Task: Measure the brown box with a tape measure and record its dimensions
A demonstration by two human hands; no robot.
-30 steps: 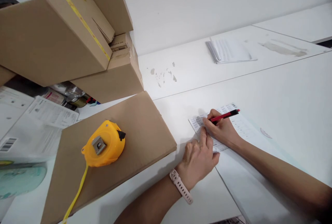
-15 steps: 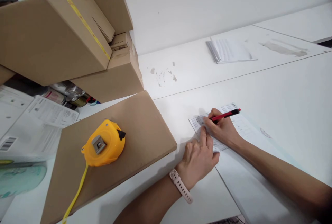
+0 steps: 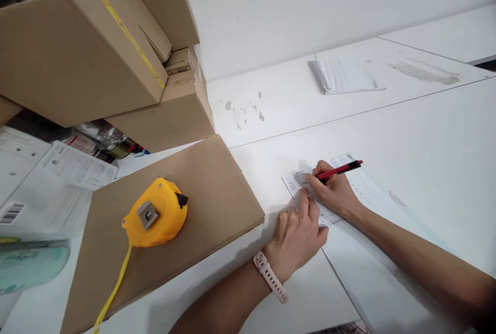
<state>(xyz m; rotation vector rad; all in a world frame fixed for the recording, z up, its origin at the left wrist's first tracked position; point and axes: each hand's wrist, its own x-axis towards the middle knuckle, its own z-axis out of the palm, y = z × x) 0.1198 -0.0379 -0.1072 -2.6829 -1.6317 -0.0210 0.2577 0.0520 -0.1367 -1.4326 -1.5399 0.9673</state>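
My right hand (image 3: 332, 189) is closed round a red and black pen (image 3: 341, 170), its tip down on a printed sheet with handwriting (image 3: 291, 183). Just below it, my left hand (image 3: 298, 233) lies over the near edge of that sheet, fingers stretched out and pressing on the paper. A pale pink band (image 3: 270, 278) circles the left wrist. Both hands cover part of the sheet. To the left, a yellow tape measure (image 3: 158, 215) rests on a flat cardboard box (image 3: 217, 205), its yellow tape trailing toward the near edge.
Cardboard boxes (image 3: 96, 55) with yellow tape are stacked at the back left. White packages with printed labels (image 3: 73, 169) lie at the left. Against the wall, a stack of papers (image 3: 344, 75) sits on the white table (image 3: 279, 112).
My right hand and the pen have shifted very slightly to the right along the sheet. My left hand and the tape measure look the same.
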